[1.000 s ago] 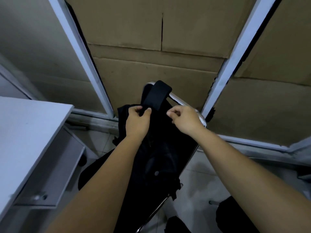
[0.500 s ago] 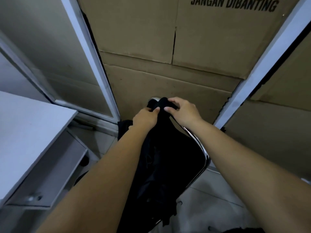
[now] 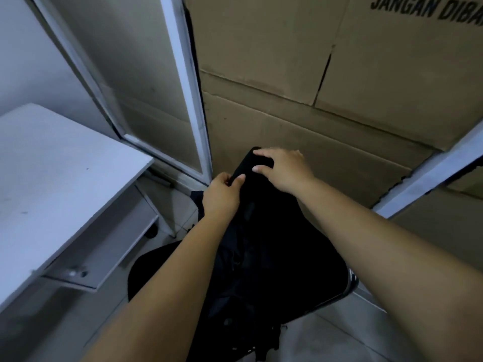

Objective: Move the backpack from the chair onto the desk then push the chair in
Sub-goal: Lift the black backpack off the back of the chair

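Note:
A black backpack (image 3: 261, 252) hangs in front of me over the dark chair (image 3: 351, 282), whose metal frame shows at the right and whose seat peeks out lower left. My left hand (image 3: 222, 195) pinches the strap at the bag's top. Just right of it, my right hand (image 3: 283, 169) grips the top of the same strap. The white desk (image 3: 52, 178) lies to the left, its surface level with my hands or slightly lower.
A grey drawer unit (image 3: 104, 246) hangs under the desk's near edge. Big cardboard sheets (image 3: 313, 100) cover the wall behind white frame bars (image 3: 183, 82). Pale floor tiles (image 3: 339, 340) show at the lower right.
Both hands have closed on the strap and lifted the bag upward and slightly left. The view has swung left, so more of the desk shows.

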